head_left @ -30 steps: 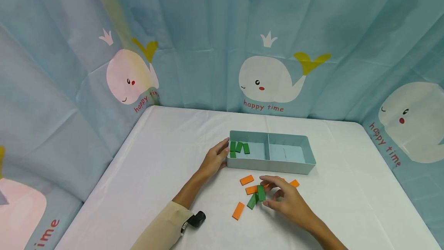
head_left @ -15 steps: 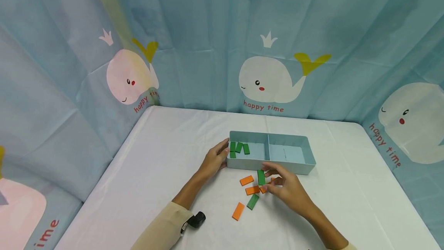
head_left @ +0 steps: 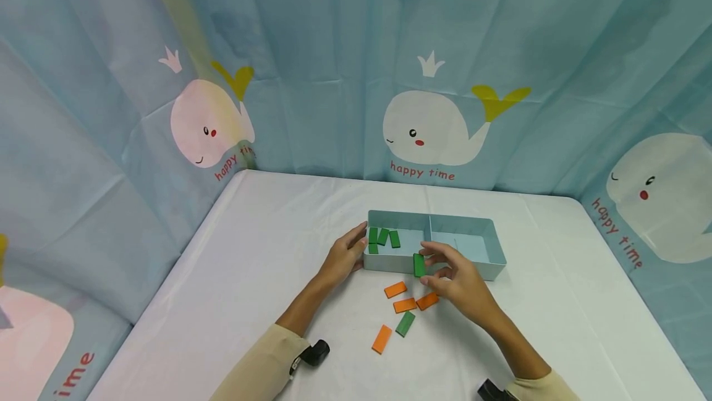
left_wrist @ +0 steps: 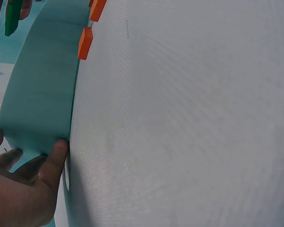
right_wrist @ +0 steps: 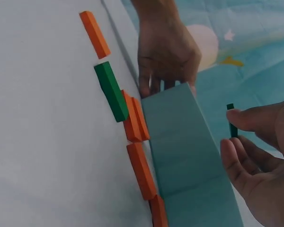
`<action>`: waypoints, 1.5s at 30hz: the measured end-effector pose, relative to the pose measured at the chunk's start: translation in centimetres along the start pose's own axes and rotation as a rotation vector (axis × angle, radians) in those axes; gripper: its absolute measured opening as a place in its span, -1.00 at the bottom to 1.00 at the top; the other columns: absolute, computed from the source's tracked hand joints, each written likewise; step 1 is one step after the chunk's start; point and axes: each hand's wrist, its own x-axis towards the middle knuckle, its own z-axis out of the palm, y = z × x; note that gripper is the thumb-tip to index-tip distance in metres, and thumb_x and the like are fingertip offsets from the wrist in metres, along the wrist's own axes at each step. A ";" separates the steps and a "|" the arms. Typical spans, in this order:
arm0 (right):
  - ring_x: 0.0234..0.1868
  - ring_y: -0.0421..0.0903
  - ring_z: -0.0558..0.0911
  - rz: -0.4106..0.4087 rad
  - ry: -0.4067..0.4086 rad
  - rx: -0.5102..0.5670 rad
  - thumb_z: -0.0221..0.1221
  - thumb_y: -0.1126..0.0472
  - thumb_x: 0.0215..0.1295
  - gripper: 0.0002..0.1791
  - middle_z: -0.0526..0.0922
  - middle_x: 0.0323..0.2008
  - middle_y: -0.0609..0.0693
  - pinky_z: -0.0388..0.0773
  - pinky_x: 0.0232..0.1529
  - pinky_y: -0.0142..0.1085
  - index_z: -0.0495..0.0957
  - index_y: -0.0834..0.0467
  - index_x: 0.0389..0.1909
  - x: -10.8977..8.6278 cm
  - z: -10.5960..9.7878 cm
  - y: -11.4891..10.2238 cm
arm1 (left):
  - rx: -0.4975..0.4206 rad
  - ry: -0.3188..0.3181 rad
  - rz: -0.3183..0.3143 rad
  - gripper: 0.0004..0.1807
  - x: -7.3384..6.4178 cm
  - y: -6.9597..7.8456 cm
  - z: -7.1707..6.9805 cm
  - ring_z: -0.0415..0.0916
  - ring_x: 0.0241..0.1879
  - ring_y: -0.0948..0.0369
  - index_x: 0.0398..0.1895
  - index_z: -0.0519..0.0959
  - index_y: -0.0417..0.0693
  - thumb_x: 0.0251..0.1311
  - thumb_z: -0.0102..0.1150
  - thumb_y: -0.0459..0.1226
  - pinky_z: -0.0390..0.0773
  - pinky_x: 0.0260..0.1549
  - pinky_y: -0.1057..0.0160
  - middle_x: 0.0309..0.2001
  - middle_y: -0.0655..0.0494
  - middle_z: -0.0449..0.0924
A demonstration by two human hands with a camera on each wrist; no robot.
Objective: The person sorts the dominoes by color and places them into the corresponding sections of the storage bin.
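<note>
1. One held green block [head_left: 419, 265], off the table [head_left: 267, 277], head view, 12 = away from person. It overlaps the near wall of the box [head_left: 389, 262], just below the divider [head_left: 431, 235]; can't tell if it's past the rim.
2. Right hand [head_left: 461, 280]: fingers pinch that block end to end, thumb at its 6 o'clock end, fingertip near 12. Grip looks firm.
3. Left hand [head_left: 340, 259]: fingers spread against the box's 9 o'clock end, touching it, apparently steadying.
4. Step in hand, my read: sorting by colour, mid-transfer of a green. Four green blocks [head_left: 395, 239] lie in the 9 o'clock compartment [head_left: 413, 241].
5. Next move calls for: clear the near rim, swing toward 11, lower onto bare floor between the greens and divider, let go. Risk: clipping rim or divider.
6. Remaining outside: a loose green block [head_left: 405, 324] at 6–7 o'clock from the held one, plus orange blocks [head_left: 395, 290] around it; right wrist view shows five orange, some hidden by the hand in head view.
7. Look: flat rectangle, plain solid green, square edges, no marks visible. Thin edge-on in right wrist view. Should handle as rigid.
</note>
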 end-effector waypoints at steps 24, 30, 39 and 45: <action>0.16 0.18 0.62 0.022 0.018 0.008 0.39 0.42 0.34 -0.33 0.64 0.25 0.14 0.70 0.01 -0.41 0.47 0.14 0.46 3.5 0.3 -0.4 | 0.002 0.002 0.006 -0.38 -0.1 0.1 0.0 0.20 0.60 -0.14 0.71 0.18 0.08 0.69 -0.05 -0.13 0.56 0.29 -0.24 0.66 -0.05 0.17; 0.15 0.08 0.65 0.042 0.026 -0.007 0.40 0.41 0.33 -0.32 0.65 0.25 0.12 0.72 -0.02 -0.40 0.48 0.11 0.46 4.3 0.5 -0.4 | -0.001 0.002 0.000 -0.39 -0.1 0.3 0.1 0.19 0.60 -0.14 0.71 0.19 0.10 0.69 -0.05 -0.13 0.56 0.29 -0.24 0.66 -0.05 0.17; 0.16 0.10 0.66 0.029 0.017 -0.008 0.42 0.37 0.35 -0.33 0.66 0.25 0.15 0.71 0.03 -0.39 0.48 0.13 0.45 5.3 1.0 0.1 | 0.003 0.010 0.002 -0.39 0.0 0.3 0.1 0.19 0.60 -0.14 0.70 0.19 0.11 0.69 -0.05 -0.12 0.56 0.29 -0.26 0.66 -0.05 0.18; 0.16 0.09 0.68 0.052 0.001 -0.046 0.42 0.36 0.34 -0.32 0.67 0.25 0.12 0.72 0.10 -0.24 0.47 0.18 0.47 5.9 1.3 0.2 | -0.003 0.010 -0.003 -0.40 0.0 0.2 0.1 0.20 0.60 -0.15 0.70 0.20 0.12 0.69 -0.05 -0.14 0.55 0.29 -0.26 0.66 -0.05 0.18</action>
